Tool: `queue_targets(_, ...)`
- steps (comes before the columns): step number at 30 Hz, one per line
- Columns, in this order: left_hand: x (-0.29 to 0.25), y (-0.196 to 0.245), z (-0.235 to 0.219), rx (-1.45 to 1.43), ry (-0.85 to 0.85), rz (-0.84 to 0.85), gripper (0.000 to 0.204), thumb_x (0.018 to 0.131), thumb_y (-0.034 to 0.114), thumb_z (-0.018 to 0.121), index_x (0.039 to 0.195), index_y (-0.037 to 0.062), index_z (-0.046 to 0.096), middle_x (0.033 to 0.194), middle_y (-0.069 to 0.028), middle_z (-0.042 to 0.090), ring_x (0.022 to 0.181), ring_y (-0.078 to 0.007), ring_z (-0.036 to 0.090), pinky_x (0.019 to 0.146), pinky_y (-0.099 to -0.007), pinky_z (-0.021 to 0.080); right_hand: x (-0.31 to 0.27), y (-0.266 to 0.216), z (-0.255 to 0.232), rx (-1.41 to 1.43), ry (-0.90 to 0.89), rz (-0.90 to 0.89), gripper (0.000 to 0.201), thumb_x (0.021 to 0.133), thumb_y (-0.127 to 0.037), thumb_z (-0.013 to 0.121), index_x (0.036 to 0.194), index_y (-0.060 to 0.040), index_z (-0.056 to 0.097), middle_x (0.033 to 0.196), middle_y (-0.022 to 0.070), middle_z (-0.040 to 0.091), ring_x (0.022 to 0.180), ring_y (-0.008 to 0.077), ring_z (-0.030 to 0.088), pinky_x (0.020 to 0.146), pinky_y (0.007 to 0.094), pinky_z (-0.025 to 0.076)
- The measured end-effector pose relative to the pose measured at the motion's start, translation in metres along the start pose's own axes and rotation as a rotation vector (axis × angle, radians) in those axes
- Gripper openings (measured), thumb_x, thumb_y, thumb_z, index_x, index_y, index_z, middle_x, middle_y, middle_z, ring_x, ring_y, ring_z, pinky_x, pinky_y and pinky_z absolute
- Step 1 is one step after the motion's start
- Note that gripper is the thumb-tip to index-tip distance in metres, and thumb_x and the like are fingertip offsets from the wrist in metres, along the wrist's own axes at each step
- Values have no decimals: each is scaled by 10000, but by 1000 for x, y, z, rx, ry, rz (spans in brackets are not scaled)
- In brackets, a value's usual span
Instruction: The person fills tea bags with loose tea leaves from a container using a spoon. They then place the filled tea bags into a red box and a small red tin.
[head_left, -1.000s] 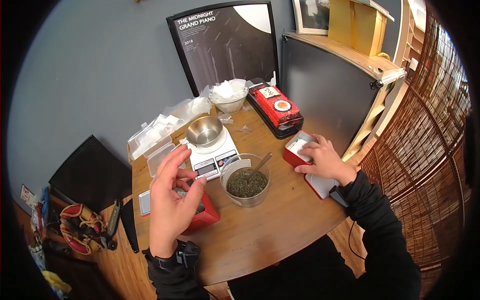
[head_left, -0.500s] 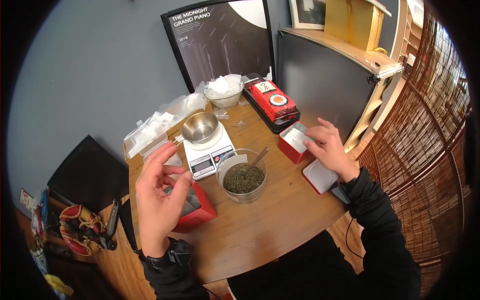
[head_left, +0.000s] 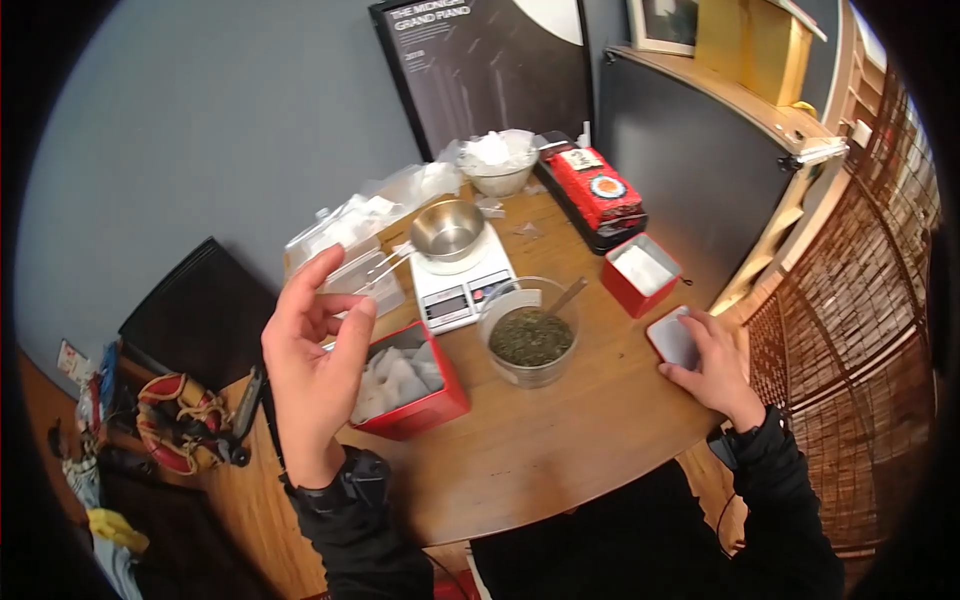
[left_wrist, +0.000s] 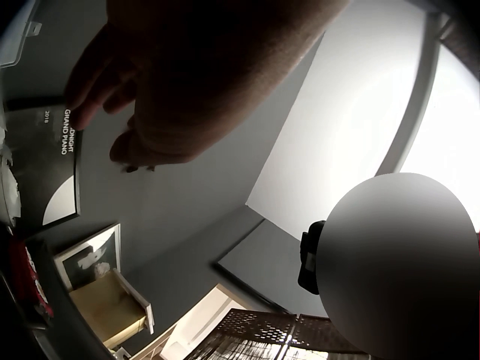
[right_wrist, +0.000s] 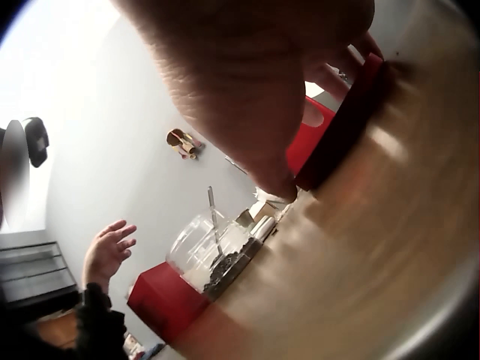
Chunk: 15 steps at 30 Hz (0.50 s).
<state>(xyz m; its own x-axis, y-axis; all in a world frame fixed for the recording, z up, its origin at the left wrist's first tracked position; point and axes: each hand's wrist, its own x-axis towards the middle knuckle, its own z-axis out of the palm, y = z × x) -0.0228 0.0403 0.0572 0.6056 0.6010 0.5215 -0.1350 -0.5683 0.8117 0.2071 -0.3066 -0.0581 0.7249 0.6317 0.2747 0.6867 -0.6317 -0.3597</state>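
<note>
The right hand (head_left: 718, 370) grips the red lid (head_left: 669, 342) at the right of the table (head_left: 500, 470) by its edges, apparently best for light, stiff tin, while the left hand (head_left: 315, 368) hovers empty.

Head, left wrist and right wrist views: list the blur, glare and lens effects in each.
Head: black fisheye corners, and softened lettering on the poster; left wrist: upper right washed out white, left hand in deep shadow; right wrist: tabletop smeared by blur, with a pale glare patch beside the red lid.
</note>
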Motion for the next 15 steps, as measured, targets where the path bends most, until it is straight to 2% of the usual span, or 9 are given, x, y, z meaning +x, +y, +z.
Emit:
queue_targets(2, 2, 2, -5, 19, 31, 34, 443, 876, -29, 647, 1309, -57, 556, 1092, -97, 644, 850, -90, 614, 707, -224, 507, -1, 6, 9, 48, 13, -28, 694, 720, -314, 826, 1288, -13, 565, 1357, 216, 502, 1226, 412, 503, 1033, 459, 418)
queue_targets(4, 1, 8, -8, 4, 66, 20, 435, 882, -22, 652, 1302, -59, 550, 939, -81, 655, 798, -79, 603, 683, -221, 507, -1, 4, 8, 59, 24, -18, 695, 718, -297, 830, 1288, -5, 562, 1359, 217, 499, 1223, 412, 504, 1035, 462, 414)
queue_targets(6, -1, 8, -15, 43, 50, -43, 397, 887, -9, 653, 1272, -54, 568, 921, -77, 655, 778, -82, 598, 668, -221, 506, -2, -1, 5, 116, 35, -5, 685, 715, -267, 835, 1280, 10, 564, 1351, 220, 502, 1226, 411, 497, 1038, 460, 410)
queue_targets(8, -4, -6, -23, 89, 54, 6, 265, 869, 37, 693, 1123, -31, 665, 895, -63, 671, 739, -81, 581, 637, -233, 485, -4, 3, 4, 92, 83, -18, 668, 720, -239, 830, 1275, 23, 565, 1351, 223, 500, 1235, 412, 486, 1038, 455, 410)
queue_targets(10, -12, -8, -31, 205, -18, -46, 206, 845, 74, 725, 1012, -44, 697, 891, -64, 683, 714, -91, 572, 627, -245, 474, -4, 1, 3, 145, 79, -13, 606, 736, -195, 808, 1252, 23, 577, 1348, 219, 505, 1246, 412, 475, 1041, 444, 407)
queue_targets(12, -20, -3, -35, 322, -99, -120, 180, 805, 104, 750, 933, -19, 725, 896, -106, 706, 727, -170, 598, 678, -294, 487, -7, 3, 8, 195, 140, -66, 530, 742, -147, 789, 1208, 12, 595, 1328, 214, 522, 1226, 407, 494, 1025, 444, 420)
queue_targets(14, -26, -3, -37, 484, -163, -10, 176, 771, 101, 754, 918, 5, 740, 972, -140, 710, 872, -250, 627, 760, -335, 504, -7, -6, 9, 222, 157, -119, 497, 743, -125, 783, 1187, 5, 600, 1315, 212, 531, 1208, 403, 506, 1011, 439, 430)
queue_targets(15, -28, -5, -35, 488, -163, -9, 176, 771, 101, 754, 918, 5, 740, 972, -140, 710, 872, -250, 627, 760, -335, 504, -6, -12, 9, 244, 175, -168, 466, 744, -102, 777, 1165, -2, 606, 1301, 210, 540, 1191, 399, 519, 998, 435, 440)
